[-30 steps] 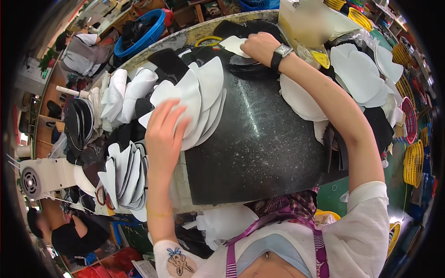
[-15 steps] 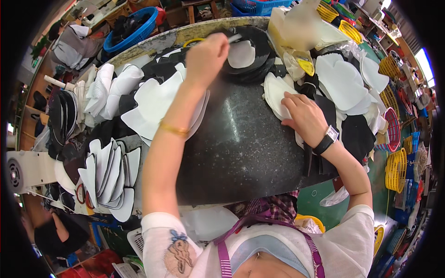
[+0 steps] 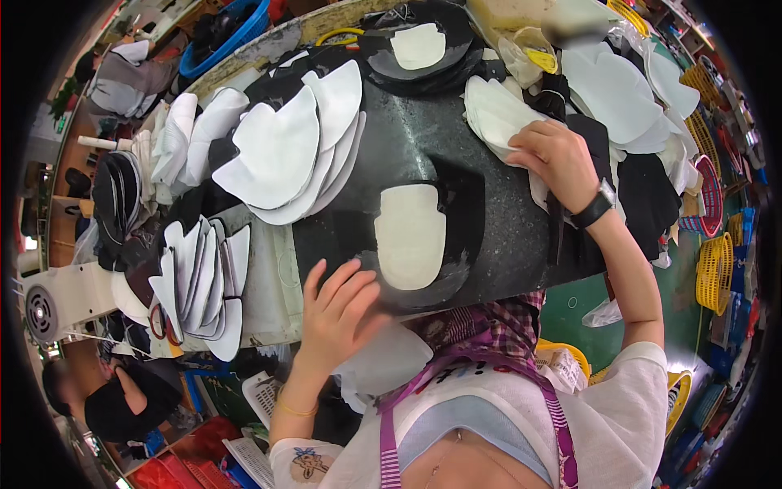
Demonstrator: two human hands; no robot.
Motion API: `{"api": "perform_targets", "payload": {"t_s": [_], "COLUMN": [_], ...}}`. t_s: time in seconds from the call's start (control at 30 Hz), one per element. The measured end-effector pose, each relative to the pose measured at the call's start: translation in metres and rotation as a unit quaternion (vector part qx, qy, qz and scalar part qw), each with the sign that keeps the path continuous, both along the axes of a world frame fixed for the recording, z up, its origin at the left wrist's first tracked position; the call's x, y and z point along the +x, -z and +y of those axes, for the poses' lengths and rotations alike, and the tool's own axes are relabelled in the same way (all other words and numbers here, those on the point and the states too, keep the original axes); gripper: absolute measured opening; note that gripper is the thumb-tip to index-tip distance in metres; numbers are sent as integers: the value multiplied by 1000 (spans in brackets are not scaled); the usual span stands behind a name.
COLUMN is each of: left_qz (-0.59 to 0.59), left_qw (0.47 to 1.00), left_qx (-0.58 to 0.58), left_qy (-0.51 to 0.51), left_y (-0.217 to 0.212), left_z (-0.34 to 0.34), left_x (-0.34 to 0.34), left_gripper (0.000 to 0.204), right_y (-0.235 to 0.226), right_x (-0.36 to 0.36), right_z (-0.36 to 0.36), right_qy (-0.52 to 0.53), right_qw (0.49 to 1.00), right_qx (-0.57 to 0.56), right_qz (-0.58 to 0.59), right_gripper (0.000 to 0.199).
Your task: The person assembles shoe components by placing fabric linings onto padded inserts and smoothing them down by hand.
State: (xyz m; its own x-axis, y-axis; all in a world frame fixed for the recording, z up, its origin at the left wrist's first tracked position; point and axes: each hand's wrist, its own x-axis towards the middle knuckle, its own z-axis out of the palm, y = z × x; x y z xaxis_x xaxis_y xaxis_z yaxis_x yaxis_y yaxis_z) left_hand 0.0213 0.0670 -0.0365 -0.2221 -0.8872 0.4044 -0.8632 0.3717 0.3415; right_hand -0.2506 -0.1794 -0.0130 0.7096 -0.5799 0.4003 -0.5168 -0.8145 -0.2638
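My left hand (image 3: 338,314) hovers at the near edge of the dark work surface, empty, its fingers spread. Just right of it lies a black fabric piece (image 3: 466,220) with a cream patch (image 3: 411,244) on its middle. My right hand (image 3: 558,163), wearing a watch, pinches the near edge of a fanned stack of cream cut pieces (image 3: 493,114); whether it grips one piece or several is hidden. At the far side sits a pile of black pieces (image 3: 383,61) with another cream patch (image 3: 419,46) on top.
White cut pieces (image 3: 273,151) overlap on the left of the dark surface (image 3: 509,232). Upright white pieces (image 3: 195,277) stand nearer. More white pieces (image 3: 607,94) and black fabric (image 3: 639,196) lie at the right. A yellow basket (image 3: 713,273) is on the right, and a person (image 3: 122,399) sits at lower left.
My left hand has come back from the far black pile to the near edge. A black piece with a cream patch now lies before me. My right fingers have closed on the cream stack's edge.
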Motion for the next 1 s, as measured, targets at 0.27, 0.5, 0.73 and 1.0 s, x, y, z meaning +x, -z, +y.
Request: {"api": "perform_targets", "payload": {"t_s": [0.27,0.5,0.73,1.0], "left_qz": [475,676,554,523], "left_qw": [862,731,829,845], "left_qx": [167,92,36,101], "left_qy": [-59,-23,-62,-39], "left_y": [-26,-30,-39,-41], "left_z": [-34,-61,-61,-66], "left_x": [-40,-61,-46,-31], "left_gripper": [29,25,16,17], "right_y": [-40,-40,-51,-45], "right_x": [52,74,81,92], "right_z": [76,98,94,80], "right_qy": [-116,-176,-165,-139], "right_qw": [965,972,901,856], "right_qx": [-206,-23,344,441], "right_qz": [-111,-151,-209,-231], "right_gripper": [30,33,22,21]}}
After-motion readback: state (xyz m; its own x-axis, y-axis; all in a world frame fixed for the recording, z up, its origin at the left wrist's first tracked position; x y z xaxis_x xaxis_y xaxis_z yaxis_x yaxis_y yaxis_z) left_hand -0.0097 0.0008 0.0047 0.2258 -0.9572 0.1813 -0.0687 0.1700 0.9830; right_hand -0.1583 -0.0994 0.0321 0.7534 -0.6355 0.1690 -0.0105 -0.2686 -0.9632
